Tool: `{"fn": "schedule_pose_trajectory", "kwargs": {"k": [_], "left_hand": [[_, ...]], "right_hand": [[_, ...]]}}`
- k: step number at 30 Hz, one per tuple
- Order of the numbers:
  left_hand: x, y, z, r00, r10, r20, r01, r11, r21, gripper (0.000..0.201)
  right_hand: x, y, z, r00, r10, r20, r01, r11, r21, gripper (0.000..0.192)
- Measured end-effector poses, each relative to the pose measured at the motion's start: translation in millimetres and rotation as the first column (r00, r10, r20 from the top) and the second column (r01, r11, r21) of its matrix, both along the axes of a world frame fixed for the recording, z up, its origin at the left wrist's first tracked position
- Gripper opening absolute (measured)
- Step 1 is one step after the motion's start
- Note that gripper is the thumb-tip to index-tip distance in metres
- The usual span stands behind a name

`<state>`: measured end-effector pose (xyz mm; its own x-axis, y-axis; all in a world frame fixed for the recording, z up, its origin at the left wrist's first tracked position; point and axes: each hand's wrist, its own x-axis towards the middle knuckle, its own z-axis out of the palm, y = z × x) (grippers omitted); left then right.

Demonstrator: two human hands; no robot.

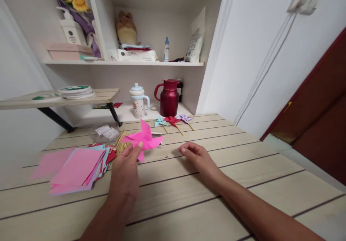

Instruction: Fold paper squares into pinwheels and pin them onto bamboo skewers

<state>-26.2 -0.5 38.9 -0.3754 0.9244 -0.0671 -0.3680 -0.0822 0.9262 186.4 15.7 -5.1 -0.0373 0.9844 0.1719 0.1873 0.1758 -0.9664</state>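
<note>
My left hand (125, 170) pinches a bright pink paper pinwheel (146, 140) between thumb and fingers, holding it above the table. Its blades are folded and fan out from the middle. To the right, my right hand (198, 160) is low over the table with curled fingers; whatever its fingertips may hold is too small or hidden to make out. Between the hands lies a tiny round bit (166, 156). Behind the pink pinwheel, a bundle of thin wooden sticks (120, 145) is partly covered. Left of my left hand is a stack of coloured paper sheets (78, 167), pink on top.
Finished pinwheels on sticks, light blue (161, 121), red (173, 121) and purple (184, 118), lie farther back. Behind them stand a red jug (169, 98) and a pale cup (138, 102). A clear plastic bag (104, 132) lies by a small raised shelf (102, 96).
</note>
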Motion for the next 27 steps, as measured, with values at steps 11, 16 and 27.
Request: {"fn": "schedule_pose_trajectory", "kwargs": {"k": [11, 16, 27], "left_hand": [[-1.3, 8.2, -18.9, 0.995, -0.02, 0.099, 0.021, 1.0, -0.014, 0.024], [-1.8, 7.2, -17.2, 0.996, -0.063, 0.068, 0.061, 0.998, 0.024, 0.026], [3.6, -3.0, -9.2, 0.993, -0.106, 0.043, 0.107, 0.994, -0.034, 0.019]], "right_hand": [[-9.6, 25.5, -6.8, 0.954, 0.153, 0.257, -0.148, 0.988, -0.037, 0.025], [-16.9, 45.6, -2.5, 0.937, 0.219, 0.271, -0.21, 0.976, -0.062, 0.024], [-25.2, 58.4, -18.7, 0.925, 0.18, 0.333, -0.154, 0.983, -0.102, 0.009]]}}
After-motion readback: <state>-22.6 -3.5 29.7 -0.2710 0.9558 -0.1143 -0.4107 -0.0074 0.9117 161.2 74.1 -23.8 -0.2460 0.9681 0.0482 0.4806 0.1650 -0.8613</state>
